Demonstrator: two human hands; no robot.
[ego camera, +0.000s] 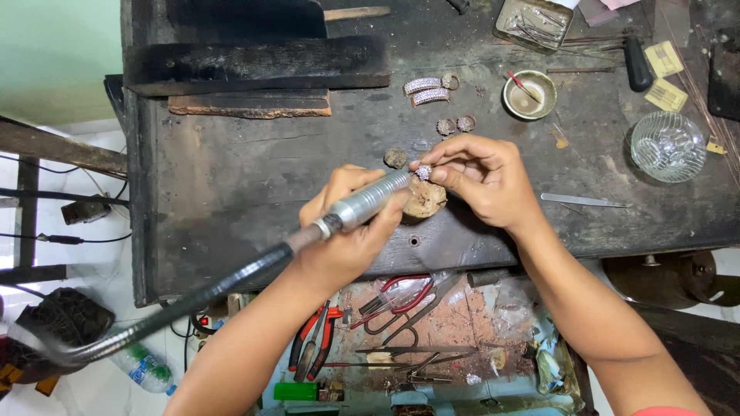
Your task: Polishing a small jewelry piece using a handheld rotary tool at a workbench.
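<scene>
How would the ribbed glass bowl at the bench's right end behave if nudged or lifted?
The glass bowl is clear glass, so probably fragile and fairly heavy for its size. Its ribbed wall may aid grip. It looks low and wide, so it would likely slide on the dark bench rather than tip.

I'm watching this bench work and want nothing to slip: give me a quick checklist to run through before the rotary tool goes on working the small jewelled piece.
1. Left hand grips the silver handpiece firmly: ok.
2. Right hand pinches the small jewelled piece at its fingertips: ok.
3. Piece braced over the round wooden peg: ok, though actual contact cannot be told.
4. Tool tip meets the piece clear of the fingers: cannot tell, the tip is hidden.
5. Flexible shaft runs free off the bench's left edge: ok.
6. Loose jewelled parts lie apart from the hands: ok.
</scene>
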